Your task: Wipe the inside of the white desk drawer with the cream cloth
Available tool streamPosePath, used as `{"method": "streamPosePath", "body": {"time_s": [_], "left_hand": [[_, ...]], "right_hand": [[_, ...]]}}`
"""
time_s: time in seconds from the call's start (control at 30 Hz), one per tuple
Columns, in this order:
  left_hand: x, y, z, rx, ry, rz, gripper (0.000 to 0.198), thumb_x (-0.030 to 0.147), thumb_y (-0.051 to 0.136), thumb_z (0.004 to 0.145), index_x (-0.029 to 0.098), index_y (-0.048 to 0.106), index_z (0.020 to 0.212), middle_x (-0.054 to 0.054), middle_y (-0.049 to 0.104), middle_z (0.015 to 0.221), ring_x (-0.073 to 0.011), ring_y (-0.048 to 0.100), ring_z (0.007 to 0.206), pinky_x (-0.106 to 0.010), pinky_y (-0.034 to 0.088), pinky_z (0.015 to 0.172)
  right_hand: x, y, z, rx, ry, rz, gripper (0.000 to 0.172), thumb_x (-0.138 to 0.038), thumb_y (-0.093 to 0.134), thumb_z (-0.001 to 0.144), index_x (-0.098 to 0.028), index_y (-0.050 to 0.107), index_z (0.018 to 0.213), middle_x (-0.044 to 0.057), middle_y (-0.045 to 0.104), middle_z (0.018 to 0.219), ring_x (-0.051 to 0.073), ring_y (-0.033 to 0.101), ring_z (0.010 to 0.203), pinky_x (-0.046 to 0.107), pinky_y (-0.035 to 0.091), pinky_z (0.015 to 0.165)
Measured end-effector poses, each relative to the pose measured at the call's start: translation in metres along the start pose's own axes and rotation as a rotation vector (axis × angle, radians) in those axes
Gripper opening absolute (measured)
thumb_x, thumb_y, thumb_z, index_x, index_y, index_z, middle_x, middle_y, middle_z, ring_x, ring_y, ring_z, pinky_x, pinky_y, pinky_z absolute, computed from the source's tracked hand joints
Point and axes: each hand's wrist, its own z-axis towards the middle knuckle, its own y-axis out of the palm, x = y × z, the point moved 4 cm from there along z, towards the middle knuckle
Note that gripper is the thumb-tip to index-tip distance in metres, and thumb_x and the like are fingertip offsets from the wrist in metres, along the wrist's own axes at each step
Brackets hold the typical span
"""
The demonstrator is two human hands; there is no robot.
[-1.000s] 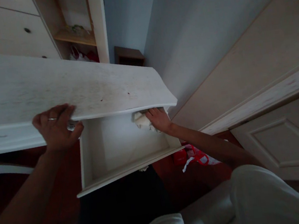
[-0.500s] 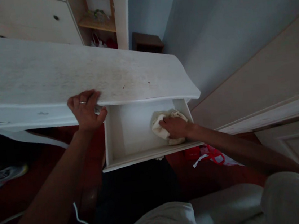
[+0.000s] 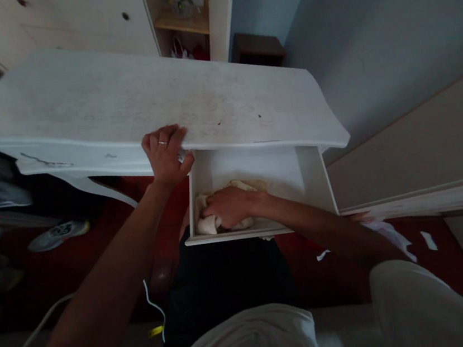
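A white table (image 3: 91, 95) with a stained, scuffed top stands before me, its drawer (image 3: 306, 178) pulled out toward my body. My left hand (image 3: 167, 154), a ring on one finger, grips the table's front edge beside the drawer's left side, fingers on top and thumb lower. Inside the drawer, my right hand (image 3: 231, 206) is closed on a cream cloth (image 3: 208, 225) and presses it against the bottom in the front left corner. Part of the cloth bunches out behind the hand; the fingertips are partly hidden in its folds.
Behind the table are a pale cabinet (image 3: 103, 26) and a small brown box-like piece (image 3: 260, 46). A wall borders the right. A sneaker (image 3: 59, 234) and a white cord (image 3: 155, 306) lie low on the left; a pale plastic bag (image 3: 391, 235) lies on the right floor.
My right hand has swept the cloth from the drawer's right side to its front left corner. My left hand keeps its hold on the table edge. The view has shifted left.
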Motion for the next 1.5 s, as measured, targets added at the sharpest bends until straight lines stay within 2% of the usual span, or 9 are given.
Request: {"method": "streamPosePath", "body": {"time_s": [0.2,0.43,0.57,0.73,0.87,1.0,1.27,1.37,1.5], "left_hand": [[0.002,0.000,0.000,-0.004,0.007,0.039,0.062,0.065,0.045,0.087,0.027,0.062,0.133,-0.012,0.059,0.144,-0.0366,0.044,0.136,-0.056,0.025,0.111],[-0.003,0.007,0.001,-0.051,0.033,0.073,0.086,0.075,0.018,0.090,0.015,0.060,0.134,-0.008,0.056,0.144,-0.0270,0.032,0.142,-0.053,0.022,0.111],[0.000,0.004,0.000,-0.002,0.062,0.070,0.076,0.070,0.026,0.092,0.018,0.059,0.137,-0.011,0.057,0.145,-0.0269,0.040,0.136,-0.052,0.023,0.110],[0.000,0.004,-0.001,0.023,0.073,0.051,0.072,0.070,0.032,0.091,0.022,0.058,0.139,-0.012,0.058,0.143,-0.0290,0.044,0.133,-0.054,0.024,0.111],[-0.001,0.005,0.000,0.015,0.067,0.027,0.072,0.071,0.033,0.091,0.022,0.057,0.138,-0.012,0.058,0.144,-0.0299,0.044,0.133,-0.054,0.023,0.112],[-0.001,0.004,0.001,0.014,0.053,-0.021,0.072,0.072,0.035,0.089,0.023,0.057,0.137,-0.012,0.058,0.142,-0.0312,0.044,0.133,-0.056,0.022,0.113],[0.003,-0.003,0.001,0.099,0.057,-0.074,0.055,0.060,0.050,0.085,0.031,0.062,0.131,-0.011,0.062,0.138,-0.0372,0.050,0.130,-0.059,0.027,0.110],[0.002,-0.004,0.001,0.101,0.067,-0.079,0.055,0.060,0.051,0.085,0.032,0.062,0.131,-0.010,0.063,0.137,-0.0371,0.050,0.128,-0.060,0.027,0.109],[0.000,-0.003,0.001,0.122,0.088,-0.052,0.057,0.060,0.051,0.085,0.028,0.062,0.132,-0.010,0.064,0.135,-0.0369,0.051,0.125,-0.062,0.028,0.107]], "right_hand": [[-0.010,-0.014,0.008,-0.048,-0.046,0.054,0.025,-0.025,0.062,0.084,-0.021,0.077,0.103,0.007,0.079,0.101,0.024,0.072,0.092,0.031,0.049,0.072],[-0.024,-0.039,-0.016,0.123,-0.181,0.239,0.023,-0.014,0.061,0.083,-0.019,0.076,0.100,0.006,0.076,0.111,0.021,0.069,0.102,0.030,0.049,0.084],[-0.020,-0.031,-0.019,0.151,-0.186,0.343,0.021,-0.011,0.064,0.080,-0.016,0.075,0.099,0.007,0.074,0.110,0.020,0.068,0.098,0.029,0.048,0.088],[-0.005,-0.016,-0.030,0.085,-0.140,0.400,0.020,-0.014,0.065,0.081,-0.016,0.074,0.098,0.005,0.073,0.102,0.019,0.065,0.092,0.029,0.047,0.085],[0.012,-0.004,-0.047,-0.001,-0.019,0.453,0.012,-0.013,0.064,0.077,-0.015,0.072,0.086,0.001,0.070,0.083,0.016,0.063,0.076,0.025,0.045,0.072],[0.035,0.013,-0.079,-0.096,0.163,0.478,0.009,-0.014,0.065,0.075,-0.015,0.071,0.082,0.000,0.068,0.076,0.016,0.062,0.070,0.024,0.043,0.065],[0.075,0.030,-0.168,-0.282,0.501,0.351,0.031,-0.010,0.064,0.073,-0.016,0.078,0.100,0.006,0.079,0.096,0.021,0.071,0.087,0.025,0.049,0.075],[0.078,0.033,-0.176,-0.306,0.572,0.241,0.034,-0.009,0.064,0.074,-0.018,0.079,0.103,0.008,0.080,0.101,0.023,0.074,0.093,0.027,0.051,0.081],[0.080,0.035,-0.166,-0.303,0.689,-0.037,0.033,-0.014,0.065,0.080,-0.019,0.078,0.110,0.014,0.078,0.111,0.029,0.073,0.106,0.035,0.052,0.089]]}}
